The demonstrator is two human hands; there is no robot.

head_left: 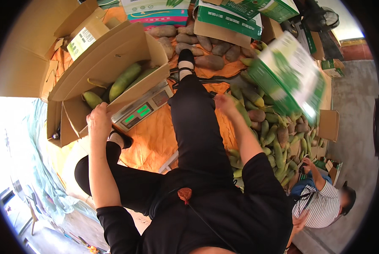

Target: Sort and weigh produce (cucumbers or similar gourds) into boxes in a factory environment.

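Note:
My left hand (99, 121) is closed over the near edge of an open cardboard box (81, 114). Inside the box lie a few long green vegetables (126, 80), like large radishes or gourds. The box rests on a digital scale (141, 112) with a lit green display. My right hand (226, 105) is raised beside my right knee, near the heap of green vegetables (276, 148). Its fingers are blurred, and a small dark shape shows by the fingertips; I cannot make out whether it is held.
A blurred green and white carton (289, 78) covers part of the heap on the right. Brown oblong vegetables (210, 62) lie ahead on an orange sheet (149, 146). More cartons (227, 23) stand at the back. Another person (318, 199) in a striped top works at lower right.

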